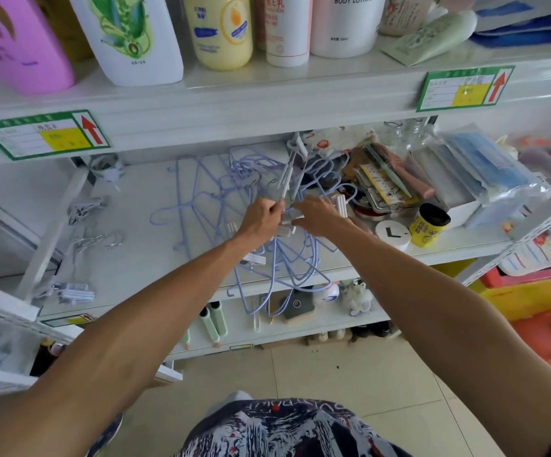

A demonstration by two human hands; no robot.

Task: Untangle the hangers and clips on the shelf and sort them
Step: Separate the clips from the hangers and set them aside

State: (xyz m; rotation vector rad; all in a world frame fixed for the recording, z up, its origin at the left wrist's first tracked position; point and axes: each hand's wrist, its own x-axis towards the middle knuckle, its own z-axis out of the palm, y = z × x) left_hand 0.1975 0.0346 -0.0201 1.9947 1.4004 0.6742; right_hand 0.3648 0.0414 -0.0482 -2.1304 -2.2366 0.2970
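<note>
Patterned cloth (267, 430) on the person fills the near edge, and both bare forearms run from it up to the middle shelf (142, 258). A tangle of lilac wire hangers (284, 268) comes next: its lower loops hang over the shelf's near lip, while the rest climbs onto the shelf between and beyond the hands.

The left hand (262, 216) has its fingers (275, 206) curled, pinching the near end of a pale clip hanger (289, 173). That piece's long axis runs from the pinch away toward the far side, leaning slightly right, up through the knot. The right hand (317, 214) lies just beside it on the right. Its fingers (300, 222) look stretched rather than curled, and they are laid on the wires, pointing left toward the pinch. The knot therefore sits directly under and just beyond both hands. Freeing the clip hanger will probably mean drawing it along its own axis, with the left hand the one placed to pull and the right hand steadying the wires.

Left of the hands, flat hangers (195, 192) lie spread on the shelf, and loose clips (76, 291) sit further left, well apart from the knot. At the right are a yellow jar (430, 225) and, farther back, a hairbrush (396, 166). Bottles (221, 31) stand on the shelf above.
</note>
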